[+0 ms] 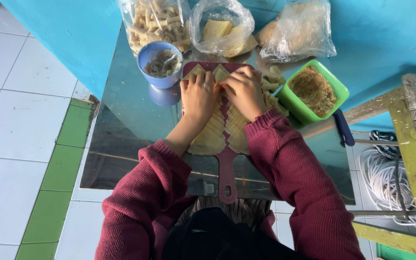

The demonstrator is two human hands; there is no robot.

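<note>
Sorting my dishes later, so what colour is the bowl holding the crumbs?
Bright green; the bowl shows in the head view, right of the right hand.

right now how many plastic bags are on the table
3, all along the far edge: one with rolled pieces behind the blue bowl, one with yellow sheets in the middle, one behind the green tub.

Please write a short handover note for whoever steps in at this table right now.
Left hand and right hand: both pressed on a pale yellow wrapper sheet at the far end of the maroon plastic cutting board; grip hidden.
Blue bowl of filling with spoon left; green tub of brown crumbs right.
Done: small rolled pieces beside the tub.
Left: overlapping rows of flat wrapper sheets on the board.
</note>
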